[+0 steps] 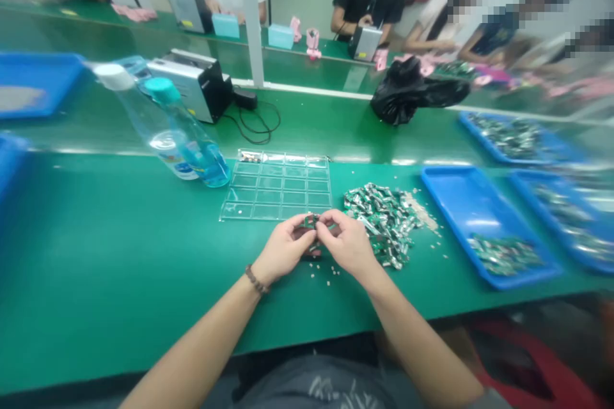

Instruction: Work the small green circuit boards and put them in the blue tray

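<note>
A small green circuit board is pinched between my two hands above the green mat. My left hand, with a beaded bracelet at the wrist, grips its left side. Fingers of my right hand close on its right side. Beneath them lies something dark reddish, mostly hidden. Small pale bits are scattered on the mat just below. Right of my right hand is a heap of green and silver boards, with a strip of pale pieces along its edge. A clear divided tray lies behind my hands.
Two bottles stand tilted in view at the left, by a grey box device with a cable. Blue trays of boards are at the right. A black bag lies farther back. Several people sit across the bench.
</note>
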Motion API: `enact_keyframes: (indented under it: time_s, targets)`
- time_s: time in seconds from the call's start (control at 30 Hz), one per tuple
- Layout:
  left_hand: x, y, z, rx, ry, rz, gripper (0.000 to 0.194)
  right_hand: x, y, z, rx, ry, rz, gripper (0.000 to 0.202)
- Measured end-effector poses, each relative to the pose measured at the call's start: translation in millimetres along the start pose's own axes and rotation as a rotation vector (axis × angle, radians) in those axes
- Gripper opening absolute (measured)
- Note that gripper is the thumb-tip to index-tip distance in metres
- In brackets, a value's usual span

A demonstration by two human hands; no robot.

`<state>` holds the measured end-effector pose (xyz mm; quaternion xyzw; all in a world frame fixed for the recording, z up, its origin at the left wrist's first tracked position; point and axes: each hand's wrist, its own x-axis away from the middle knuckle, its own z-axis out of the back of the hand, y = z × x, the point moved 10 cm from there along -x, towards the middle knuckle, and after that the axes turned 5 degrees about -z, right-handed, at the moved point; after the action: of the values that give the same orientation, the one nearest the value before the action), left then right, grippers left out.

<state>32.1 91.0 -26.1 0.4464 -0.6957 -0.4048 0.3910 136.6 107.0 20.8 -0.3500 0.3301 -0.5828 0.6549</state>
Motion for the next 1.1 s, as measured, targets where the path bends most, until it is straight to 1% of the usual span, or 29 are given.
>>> enact_keyframes:
  time_s: [0.07,0.13,0.2,0.23,0.37,0.43,0.53,0.63,0.7,0.77,0.83,0.9,0.93,0.97,1.03,1.1]
  targets:
    - [1.1,-2.1,0.5,0.010,0.007,0.021,0.037,3.7,7.2,-1.3,-0.073,-0.015,-0.036,0.010]
    - [1.8,-5.1,2.0,0.011,0.024,0.049,0.034,9.1,14.6,-1.0,-0.194,-0.034,-0.078,0.011]
    - [1.8,-6.3,2.4,0.025,0.030,0.060,0.033,16.0,19.0,3.8,-0.275,-0.042,-0.098,0.012]
    - [1.5,-6.3,2.4,0.036,0.031,0.059,0.032,19.9,19.8,9.1,-0.274,-0.034,-0.096,0.012]
    - [0.1,-7.1,6.7,0.072,0.066,0.058,0.035,37.4,23.3,40.2,-0.047,0.049,-0.074,0.012]
    - [-0.4,-9.1,8.7,0.068,0.071,0.068,0.036,46.2,30.4,49.6,0.048,0.057,-0.086,0.011]
    - [-1.5,-10.5,10.2,0.037,0.055,0.058,0.038,56.6,44.3,51.6,0.123,0.037,-0.109,0.010]
    - [-2.8,-2.0,13.5,-0.130,0.053,-0.048,0.040,60.6,48.9,44.0,0.231,0.004,-0.090,0.008]
    - [-2.1,7.2,14.2,-0.275,0.057,-0.141,0.036,59.8,43.0,37.0,0.309,-0.024,-0.047,0.009]
    - [-0.5,13.0,12.1,-0.368,0.045,-0.197,0.032,56.6,32.1,36.0,0.327,-0.012,-0.008,0.009]
    - [0.9,14.8,9.1,-0.403,0.022,-0.210,0.036,51.7,18.9,44.5,0.270,0.069,0.015,0.008]
    - [1.9,16.4,5.8,-0.434,-0.004,-0.220,0.044,46.3,4.3,52.4,0.201,0.139,0.062,0.014]
    - [2.1,17.5,4.2,-0.439,-0.018,-0.227,0.047,43.2,-3.1,51.5,0.177,0.133,0.099,0.020]
    - [2.2,18.3,2.9,-0.430,-0.032,-0.231,0.049,40.3,-9.8,46.8,0.163,0.099,0.141,0.023]
    - [1.5,18.5,2.0,-0.373,-0.048,-0.220,0.050,35.7,-17.7,32.1,0.144,0.006,0.195,0.019]
    - [0.1,15.0,4.5,-0.275,-0.033,-0.166,0.052,32.7,-16.3,20.6,0.116,-0.022,0.178,0.013]
